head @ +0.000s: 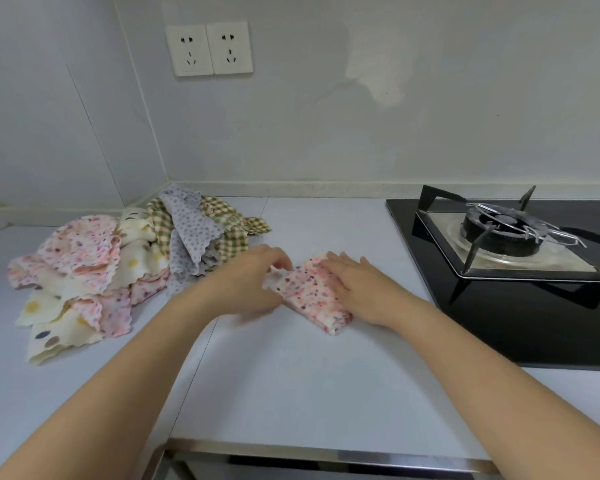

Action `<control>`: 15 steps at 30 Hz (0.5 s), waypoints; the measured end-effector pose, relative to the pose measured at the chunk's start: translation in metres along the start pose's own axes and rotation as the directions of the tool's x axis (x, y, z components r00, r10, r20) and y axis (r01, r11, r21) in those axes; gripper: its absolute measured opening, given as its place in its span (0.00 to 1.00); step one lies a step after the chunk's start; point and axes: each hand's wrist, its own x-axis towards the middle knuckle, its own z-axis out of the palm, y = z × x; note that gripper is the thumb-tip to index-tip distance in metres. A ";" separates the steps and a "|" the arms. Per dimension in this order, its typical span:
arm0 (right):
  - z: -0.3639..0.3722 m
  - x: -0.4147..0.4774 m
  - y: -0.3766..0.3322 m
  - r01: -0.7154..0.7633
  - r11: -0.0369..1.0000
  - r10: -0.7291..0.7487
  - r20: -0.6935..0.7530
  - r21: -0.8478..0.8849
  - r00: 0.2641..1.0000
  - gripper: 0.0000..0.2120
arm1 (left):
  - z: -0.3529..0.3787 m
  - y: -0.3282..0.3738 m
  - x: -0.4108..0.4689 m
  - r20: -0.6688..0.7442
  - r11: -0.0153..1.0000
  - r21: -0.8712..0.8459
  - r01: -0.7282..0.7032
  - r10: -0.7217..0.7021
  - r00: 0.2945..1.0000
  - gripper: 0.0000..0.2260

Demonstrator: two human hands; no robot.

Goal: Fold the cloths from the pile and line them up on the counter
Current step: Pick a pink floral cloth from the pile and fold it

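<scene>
A small pink speckled cloth (309,292) lies partly folded on the pale counter (291,375), between my two hands. My left hand (253,282) pinches its raised left edge with curled fingers. My right hand (357,289) lies flat on the cloth's right side, fingers straight, pressing it down. To the left sits the pile of cloths (118,265): pink floral, cream with dots, green check and grey dotted ones, all crumpled together.
A black gas hob (520,271) with a burner and metal pan support fills the right side, close to my right hand. The wall with two sockets (208,48) stands behind. The counter's metal front edge (326,455) runs along the bottom.
</scene>
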 end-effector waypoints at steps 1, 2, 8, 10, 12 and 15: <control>-0.002 0.000 0.004 -0.022 0.999 0.023 -0.033 0.039 0.999 0.21 | 0.003 0.006 -0.002 -0.006 0.991 0.022 -0.135 0.136 0.991 0.15; -0.006 -0.001 0.007 -0.044 0.996 0.049 -0.075 0.074 0.996 0.21 | 0.006 0.014 -0.004 -0.015 0.969 0.042 -0.242 0.243 0.970 0.15; -0.017 -0.005 0.013 -0.034 0.971 0.057 -0.091 0.236 0.994 0.26 | 0.033 0.034 -0.005 -0.055 0.905 0.074 -0.420 0.424 0.904 0.10; -0.017 -0.006 0.015 -0.020 0.965 0.028 -0.029 0.260 0.999 0.29 | 0.035 0.032 -0.004 -0.145 0.918 0.043 -0.394 0.396 0.907 0.06; -0.020 -0.006 0.015 0.008 0.939 -0.010 0.003 0.344 1.000 0.25 | 0.034 0.028 -0.004 -0.239 0.938 -0.135 -0.319 0.282 0.929 0.03; -0.024 -0.008 0.011 0.053 0.820 -0.053 -0.017 0.571 0.998 0.15 | 0.027 0.023 0.000 -0.328 0.880 -0.434 -0.195 0.047 0.944 0.07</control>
